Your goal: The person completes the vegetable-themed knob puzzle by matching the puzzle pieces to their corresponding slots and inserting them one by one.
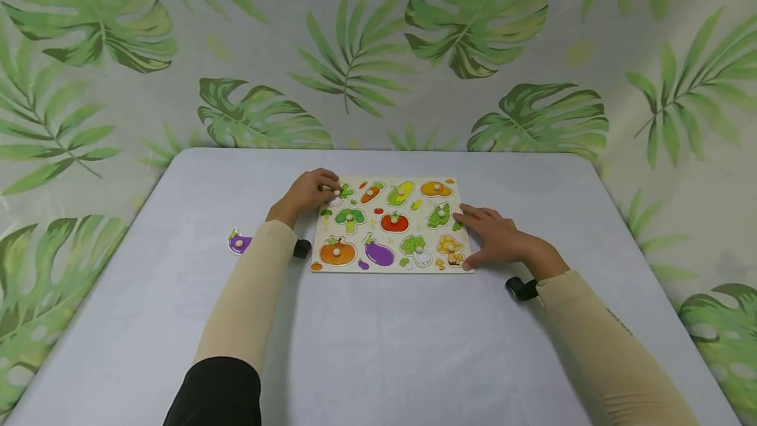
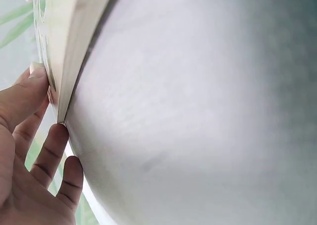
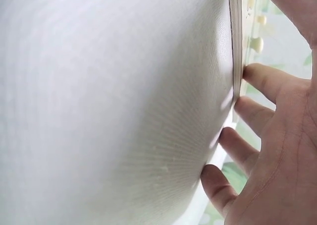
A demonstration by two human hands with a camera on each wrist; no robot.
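Observation:
A wooden vegetable puzzle board (image 1: 367, 199) lies flat on the table, with knobbed pieces such as a tomato, a pumpkin and broccoli in it. At its far left corner my left hand (image 1: 311, 192) pinches the radish piece (image 1: 333, 202), which has a white root and green leaves and is partly hidden by the fingers. In the left wrist view the thumb (image 2: 34, 81) is at the board's top face, with other fingertips by its edge. My right hand (image 1: 497, 238) rests along the board's right edge, fingers spread. Its fingertips (image 3: 250, 72) touch the edge in the right wrist view.
An eggplant piece (image 1: 239, 242) with a knob lies left of the board, partly behind the left sleeve (image 1: 254, 294). The board's eggplant picture (image 1: 378, 254) shows no knob. A white cloth covers the table (image 1: 390, 347), and a leaf-patterned curtain (image 1: 367, 51) hangs behind.

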